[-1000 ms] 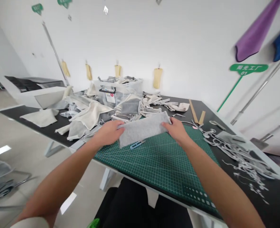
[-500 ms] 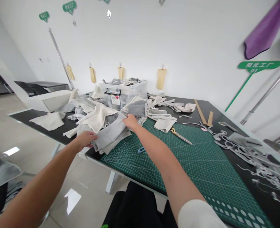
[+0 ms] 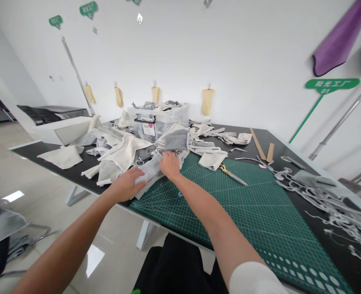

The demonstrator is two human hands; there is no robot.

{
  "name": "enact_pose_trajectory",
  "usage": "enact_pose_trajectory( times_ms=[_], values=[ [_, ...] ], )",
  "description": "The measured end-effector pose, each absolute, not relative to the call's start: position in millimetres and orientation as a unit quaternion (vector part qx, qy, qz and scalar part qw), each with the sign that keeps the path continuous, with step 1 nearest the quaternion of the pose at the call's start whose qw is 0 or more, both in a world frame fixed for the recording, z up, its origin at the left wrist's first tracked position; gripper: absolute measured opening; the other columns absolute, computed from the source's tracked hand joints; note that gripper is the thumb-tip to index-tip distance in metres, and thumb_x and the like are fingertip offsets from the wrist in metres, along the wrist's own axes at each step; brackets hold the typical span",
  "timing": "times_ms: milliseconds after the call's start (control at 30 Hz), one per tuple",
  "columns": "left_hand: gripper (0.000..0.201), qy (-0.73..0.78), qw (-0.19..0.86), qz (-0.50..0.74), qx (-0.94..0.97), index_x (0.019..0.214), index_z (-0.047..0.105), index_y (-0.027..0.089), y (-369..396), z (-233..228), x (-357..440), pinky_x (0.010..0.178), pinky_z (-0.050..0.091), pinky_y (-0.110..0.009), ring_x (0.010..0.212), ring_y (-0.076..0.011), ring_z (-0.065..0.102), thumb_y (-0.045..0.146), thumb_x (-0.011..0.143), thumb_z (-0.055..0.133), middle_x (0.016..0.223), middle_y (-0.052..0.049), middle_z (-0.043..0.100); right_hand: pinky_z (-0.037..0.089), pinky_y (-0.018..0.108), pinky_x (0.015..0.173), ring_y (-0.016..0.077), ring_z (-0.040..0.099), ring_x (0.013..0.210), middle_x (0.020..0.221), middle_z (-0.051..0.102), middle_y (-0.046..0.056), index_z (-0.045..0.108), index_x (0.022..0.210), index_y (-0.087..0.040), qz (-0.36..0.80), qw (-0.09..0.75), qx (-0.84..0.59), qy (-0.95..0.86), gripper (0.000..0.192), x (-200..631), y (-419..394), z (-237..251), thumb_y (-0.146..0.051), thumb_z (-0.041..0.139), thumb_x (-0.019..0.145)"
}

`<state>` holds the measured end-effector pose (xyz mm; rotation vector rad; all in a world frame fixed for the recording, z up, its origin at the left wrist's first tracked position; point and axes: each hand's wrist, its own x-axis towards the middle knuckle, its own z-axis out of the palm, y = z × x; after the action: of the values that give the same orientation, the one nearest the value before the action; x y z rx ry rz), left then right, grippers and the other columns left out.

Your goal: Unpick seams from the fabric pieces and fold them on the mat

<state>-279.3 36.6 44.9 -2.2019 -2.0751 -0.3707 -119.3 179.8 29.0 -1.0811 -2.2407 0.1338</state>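
A light grey piece of fabric (image 3: 150,168) lies along the left edge of the green cutting mat (image 3: 223,212), on top of other pale pieces. My left hand (image 3: 127,184) rests over its near end, open, with fingers stretched out and thumb apart. At the far end, my right hand (image 3: 170,165) is bent down onto the fabric with its fingers close together and curled; the fingertips are partly hidden. Just beyond it sits a stack of folded grey and cream fabric (image 3: 176,139). A small blue object (image 3: 180,194) shows beside my right forearm.
A clear plastic bin (image 3: 165,118) full of scraps stands at the back amid loose cloth (image 3: 128,149). Gold-handled scissors (image 3: 234,175) lie on the mat. Rulers (image 3: 258,145) and tangled pale strips (image 3: 327,204) are on the right. A white box (image 3: 62,128) is on the left.
The grey fabric piece, earlier lifted between both hands, now lies down on the pieces below. My left hand has let go and moved right over it; my right hand has lowered slightly.
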Motion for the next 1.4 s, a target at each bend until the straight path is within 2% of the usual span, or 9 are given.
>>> enact_pose_trajectory(
  times_ms=[133, 267, 367, 567, 800, 933, 1133, 1300, 1400],
  values=[
    [0.051, -0.65, 0.116, -0.061, -0.748, 0.121, 0.056, 0.019, 32.7, 40.9, -259.5, 0.102, 0.035, -0.043, 0.124, -0.0296, 0.045, 0.051, 0.083, 0.046, 0.129, -0.013, 0.055, 0.015, 0.041, 0.112, 0.0199, 0.04, 0.126, 0.115, 0.064, 0.006, 0.062, 0.105, -0.019, 0.014, 0.287, -0.296, -0.911, 0.024, -112.3, 177.3, 22.5, -0.02, 0.043, 0.09],
    [0.039, -0.682, 0.126, -0.036, -0.72, 0.112, 0.06, 0.022, 30.2, 46.1, -257.2, 0.096, 0.038, -0.042, 0.115, -0.0273, 0.052, 0.046, 0.086, 0.044, 0.117, -0.009, 0.062, 0.006, 0.042, 0.114, 0.0191, 0.035, 0.132, 0.12, 0.063, 0.004, 0.061, 0.11, -0.018, -0.003, 0.272, -0.246, -0.93, 0.028, -107.3, 178.1, 12.2, -0.018, 0.043, 0.089],
    [0.036, -0.705, 0.127, -0.028, -0.697, 0.105, 0.063, 0.021, 33.9, 49.7, -254.4, 0.094, 0.039, -0.041, 0.11, -0.0265, 0.055, 0.045, 0.087, 0.043, 0.108, -0.01, 0.065, 0.007, 0.043, 0.114, 0.0205, 0.034, 0.133, 0.124, 0.061, 0.005, 0.06, 0.114, -0.017, -0.006, 0.277, -0.252, -0.927, 0.031, -103.3, 181.6, 7.7, -0.015, 0.042, 0.089],
    [0.041, -0.73, 0.13, -0.031, -0.67, 0.099, 0.065, 0.018, 60.9, 50.8, -236.7, 0.09, 0.041, -0.039, 0.105, -0.0274, 0.059, 0.049, 0.088, 0.04, 0.105, -0.013, 0.067, 0.014, 0.04, 0.113, 0.0223, 0.033, 0.133, 0.125, 0.059, 0.01, 0.058, 0.118, -0.011, -0.004, 0.308, -0.302, -0.902, 0.036, -95.2, 186.7, 7.0, -0.012, 0.039, 0.087],
    [0.045, -0.743, 0.119, -0.017, -0.658, 0.102, 0.065, 0.015, 86.8, 47.8, -220.1, 0.086, 0.042, -0.041, 0.104, -0.0318, 0.059, 0.052, 0.082, 0.049, 0.105, -0.017, 0.066, 0.014, 0.037, 0.113, 0.0196, 0.032, 0.135, 0.125, 0.06, 0.009, 0.059, 0.117, -0.012, 0.005, 0.324, -0.318, -0.891, 0.036, -87.2, 184.5, 8.9, -0.013, 0.039, 0.088],
    [0.041, -0.756, 0.116, -0.015, -0.645, 0.1, 0.066, 0.012, 95.5, 42.0, -212.0, 0.083, 0.044, -0.042, 0.103, -0.0337, 0.059, 0.046, 0.083, 0.05, 0.104, -0.021, 0.066, 0.016, 0.037, 0.112, 0.0195, 0.033, 0.134, 0.124, 0.06, 0.009, 0.06, 0.115, -0.013, 0.01, 0.326, -0.327, -0.887, 0.035, -84.6, 183.2, 9.4, -0.013, 0.039, 0.088],
    [0.032, -0.777, 0.104, -0.021, -0.621, 0.097, 0.067, 0.011, 108.3, 35.2, -205.5, 0.078, 0.048, -0.039, 0.094, -0.0293, 0.063, 0.03, 0.09, 0.043, 0.099, -0.021, 0.067, 0.017, 0.037, 0.112, 0.0189, 0.034, 0.133, 0.121, 0.062, 0.009, 0.062, 0.112, -0.013, 0.016, 0.324, -0.332, -0.886, 0.033, -78.6, 182.2, 10.2, -0.013, 0.039, 0.088],
    [0.031, -0.792, 0.09, -0.022, -0.603, 0.108, 0.059, 0.013, 116.0, 30.0, -203.4, 0.084, 0.049, -0.04, 0.095, -0.0193, 0.061, 0.037, 0.09, 0.051, 0.106, -0.009, 0.063, 0.016, 0.039, 0.112, 0.0198, 0.035, 0.133, 0.12, 0.062, 0.012, 0.062, 0.111, -0.012, 0.019, 0.331, -0.345, -0.878, 0.032, -70.6, 185.2, 8.3, -0.012, 0.04, 0.088],
    [0.034, -0.801, 0.086, -0.03, -0.592, 0.114, 0.056, 0.014, 120.3, 29.8, -200.1, 0.084, 0.05, -0.04, 0.097, -0.0188, 0.059, 0.037, 0.089, 0.053, 0.111, -0.009, 0.06, 0.017, 0.04, 0.111, 0.0206, 0.036, 0.132, 0.121, 0.061, 0.014, 0.062, 0.11, -0.011, 0.021, 0.339, -0.354, -0.871, 0.031, -66.9, 187.2, 6.4, -0.012, 0.04, 0.088]
  ],
)
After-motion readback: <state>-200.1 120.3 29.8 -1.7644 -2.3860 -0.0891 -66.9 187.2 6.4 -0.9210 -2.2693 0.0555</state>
